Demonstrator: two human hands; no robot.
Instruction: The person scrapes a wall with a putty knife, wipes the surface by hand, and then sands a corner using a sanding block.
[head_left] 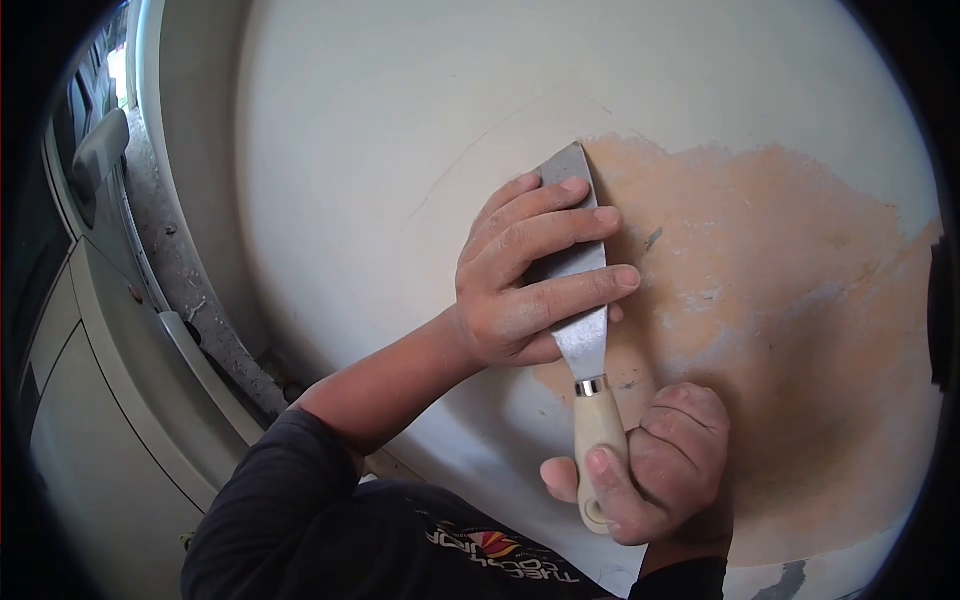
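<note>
A putty knife (597, 415) with a pale handle and a broad metal blade is tilted, blade upward, in front of the wall. My right hand (670, 465) is closed around the lower handle, with the thumb along it. Across the blade lie the spread fingers of my left hand (530, 265). Its thumb seems to pass behind the metal, so the blade sits between thumb and fingers. The blade's tip is at the upper left edge of an orange-brown patch (760, 250) on the wall; whether it touches is hard to tell.
The pale wall (400, 100) surrounds the patch and curves in this lens. To the left stands a light-coloured car (110, 370) with a side mirror (100, 150). Between car and wall runs a dusty strip of floor (190, 260) with debris.
</note>
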